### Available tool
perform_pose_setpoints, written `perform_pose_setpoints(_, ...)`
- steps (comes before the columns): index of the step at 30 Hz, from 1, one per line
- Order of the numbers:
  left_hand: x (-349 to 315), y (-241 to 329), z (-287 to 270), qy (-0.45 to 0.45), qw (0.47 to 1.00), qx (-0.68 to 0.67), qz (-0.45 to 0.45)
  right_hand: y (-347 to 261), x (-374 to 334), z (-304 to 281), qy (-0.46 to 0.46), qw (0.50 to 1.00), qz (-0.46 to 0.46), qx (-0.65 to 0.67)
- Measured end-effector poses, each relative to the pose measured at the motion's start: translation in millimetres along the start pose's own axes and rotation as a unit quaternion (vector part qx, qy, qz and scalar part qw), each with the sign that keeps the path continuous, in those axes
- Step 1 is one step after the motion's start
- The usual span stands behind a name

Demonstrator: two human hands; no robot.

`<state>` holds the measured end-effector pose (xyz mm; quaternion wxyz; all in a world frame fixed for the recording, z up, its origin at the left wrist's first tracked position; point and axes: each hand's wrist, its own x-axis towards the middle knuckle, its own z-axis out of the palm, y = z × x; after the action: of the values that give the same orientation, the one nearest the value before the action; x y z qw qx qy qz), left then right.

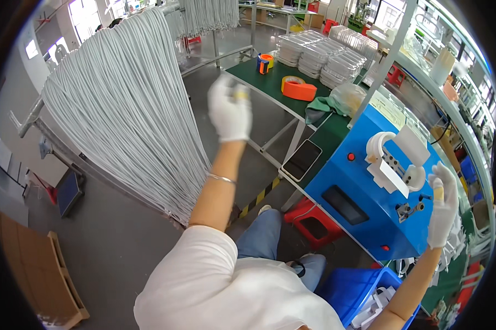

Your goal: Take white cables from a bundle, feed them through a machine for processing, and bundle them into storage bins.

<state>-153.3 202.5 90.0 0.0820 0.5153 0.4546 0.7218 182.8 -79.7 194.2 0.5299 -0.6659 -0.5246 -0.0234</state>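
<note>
White cables (127,104) hanging at ten o'clock, open floor (248,177) between them and the green table's (275,87) edge. Blue machine (377,206) at three. Down at five, a blue bin (341,294) holds white pieces (375,308). Left hand (230,113), near twelve, blurred beside the cables: can't tell its grip. Right hand (443,214), past three, fingers raised and loosely parted beside the machine.

Grey floor (124,242) stretches around me; a green-topped surface (272,91) on a white frame stands across it, a red stool (329,237) close by. Daylight comes through tall windows (84,19); the wall (33,77) is pale.
</note>
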Motion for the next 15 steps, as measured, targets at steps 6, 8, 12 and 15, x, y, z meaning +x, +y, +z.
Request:
perform_pose_setpoints(6, 88.1, -59.2, -29.0, 0.097, 0.967, 0.225, -0.073, -7.5, -6.5, -3.0, -0.011, 1.000, 0.016, 0.003)
perform_pose_setpoints(8, 98.1, -56.7, -30.2, 0.081, 0.968, 0.205, -0.115, -12.7, -6.9, 0.3, -0.019, 0.999, 0.009, 0.032)
perform_pose_setpoints(12, 119.4, -39.5, -34.6, -0.010, 0.947, 0.299, -0.116, -23.6, -10.7, 1.3, -0.033, 0.999, -0.005, 0.025)
perform_pose_setpoints(15, 120.6, -19.2, -42.7, -0.085, 0.903, 0.417, -0.068, -32.0, -15.2, -0.7, -0.055, 0.998, -0.007, 0.000)
